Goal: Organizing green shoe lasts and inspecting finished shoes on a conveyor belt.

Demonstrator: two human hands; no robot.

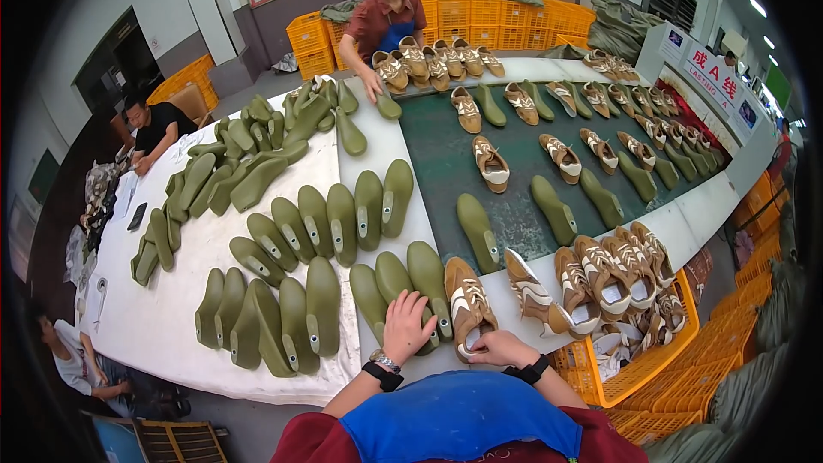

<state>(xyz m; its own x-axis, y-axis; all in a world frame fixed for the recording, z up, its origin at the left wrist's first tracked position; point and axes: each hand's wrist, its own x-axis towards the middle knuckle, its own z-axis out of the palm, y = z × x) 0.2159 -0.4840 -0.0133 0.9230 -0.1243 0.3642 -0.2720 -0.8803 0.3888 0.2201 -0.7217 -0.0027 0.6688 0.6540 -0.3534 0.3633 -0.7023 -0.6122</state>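
Note:
My left hand (407,326) lies over several green shoe lasts (426,270) at the table's near edge, its fingers spread across their heel ends. Just to the right, my right hand (504,349) is closed on the heel of a brown sneaker (466,296) with white stripes. That sneaker rests toe away from me, its opening facing up, beside the rightmost last. Another brown sneaker (533,294) lies tilted to the right, and a group of similar sneakers (603,273) stands past it. How the thumb of my left hand sits is hidden.
A green belt (441,154) carries rows of sneakers and lasts. More lasts (321,304) cover the white table (171,326) at left. An orange crate (613,392) holding shoes stands at right. Across the table, a co-worker (386,17) reaches to a last (388,109). Other people sit at left.

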